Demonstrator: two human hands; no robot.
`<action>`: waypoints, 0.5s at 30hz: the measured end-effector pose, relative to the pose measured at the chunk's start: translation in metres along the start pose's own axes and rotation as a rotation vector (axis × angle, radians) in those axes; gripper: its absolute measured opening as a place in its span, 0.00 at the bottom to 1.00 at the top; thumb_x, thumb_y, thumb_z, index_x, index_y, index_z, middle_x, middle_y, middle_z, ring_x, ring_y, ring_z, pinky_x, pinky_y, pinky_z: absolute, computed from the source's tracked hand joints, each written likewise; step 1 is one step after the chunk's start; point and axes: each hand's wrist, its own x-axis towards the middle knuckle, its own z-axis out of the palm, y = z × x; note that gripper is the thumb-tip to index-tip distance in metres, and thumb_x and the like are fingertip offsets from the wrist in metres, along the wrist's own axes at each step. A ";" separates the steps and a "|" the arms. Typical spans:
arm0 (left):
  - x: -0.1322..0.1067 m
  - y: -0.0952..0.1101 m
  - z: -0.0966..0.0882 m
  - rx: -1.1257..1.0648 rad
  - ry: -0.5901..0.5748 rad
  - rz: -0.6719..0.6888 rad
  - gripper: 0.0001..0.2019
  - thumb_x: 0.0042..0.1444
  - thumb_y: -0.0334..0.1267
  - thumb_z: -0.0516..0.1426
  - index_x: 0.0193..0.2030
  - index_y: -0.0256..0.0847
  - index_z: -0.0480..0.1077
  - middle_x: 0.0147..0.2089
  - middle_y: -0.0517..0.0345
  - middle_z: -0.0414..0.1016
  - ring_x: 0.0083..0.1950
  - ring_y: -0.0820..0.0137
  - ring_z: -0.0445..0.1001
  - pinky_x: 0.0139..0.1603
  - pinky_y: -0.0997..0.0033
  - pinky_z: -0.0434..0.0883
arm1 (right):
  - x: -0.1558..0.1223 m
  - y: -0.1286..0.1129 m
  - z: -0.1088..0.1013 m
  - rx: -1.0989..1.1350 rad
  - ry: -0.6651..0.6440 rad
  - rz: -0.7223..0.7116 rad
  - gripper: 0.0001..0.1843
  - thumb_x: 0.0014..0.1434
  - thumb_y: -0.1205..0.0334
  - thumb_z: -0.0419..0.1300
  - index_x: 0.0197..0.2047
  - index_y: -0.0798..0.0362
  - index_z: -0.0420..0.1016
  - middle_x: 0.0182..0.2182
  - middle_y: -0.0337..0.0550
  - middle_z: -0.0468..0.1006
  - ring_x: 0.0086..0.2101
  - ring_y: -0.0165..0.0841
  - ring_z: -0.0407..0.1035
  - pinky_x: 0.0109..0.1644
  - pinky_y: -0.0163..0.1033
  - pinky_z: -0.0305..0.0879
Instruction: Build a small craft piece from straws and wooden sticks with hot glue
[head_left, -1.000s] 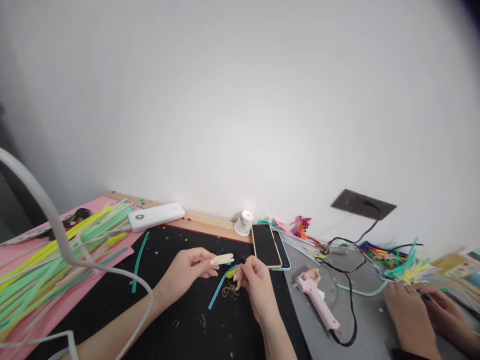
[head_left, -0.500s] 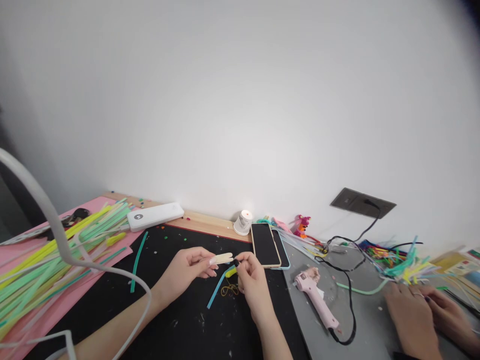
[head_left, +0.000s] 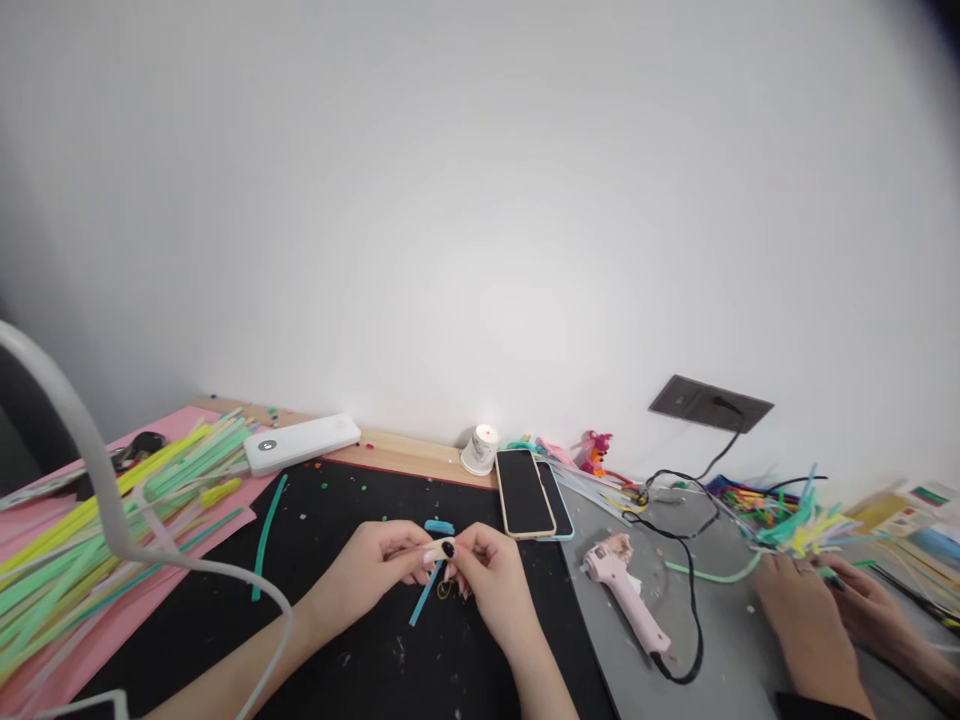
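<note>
My left hand (head_left: 375,567) and my right hand (head_left: 486,572) meet over the black mat (head_left: 352,640). Together their fingertips pinch a small cream-coloured piece (head_left: 441,549) with a black bead at its tip. A blue strip (head_left: 424,592) slants down beneath the fingers, and a short blue piece (head_left: 439,526) lies just behind them. A thin yellow loop shows under my right hand. Both hands are closed in a pinch.
A heap of green and yellow strips (head_left: 97,540) covers pink paper at left, beside a white box (head_left: 300,443). Two phones (head_left: 529,490), a lit candle (head_left: 480,448) and a pink glue gun (head_left: 622,590) lie to the right. Another person's hands (head_left: 817,610) work at far right.
My hands have come together and dropped lower toward the mat. The right fingers now close on the end of the cream piece held by the left. The view shifted slightly.
</note>
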 end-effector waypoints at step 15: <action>0.004 -0.006 -0.003 0.033 0.104 0.031 0.15 0.57 0.49 0.51 0.35 0.39 0.67 0.28 0.63 0.71 0.20 0.76 0.62 0.22 0.77 0.58 | -0.054 -0.002 -0.164 -1.330 0.647 0.535 0.22 0.50 0.60 0.54 0.49 0.58 0.68 0.46 0.63 0.71 0.45 0.55 0.68 0.41 0.50 0.64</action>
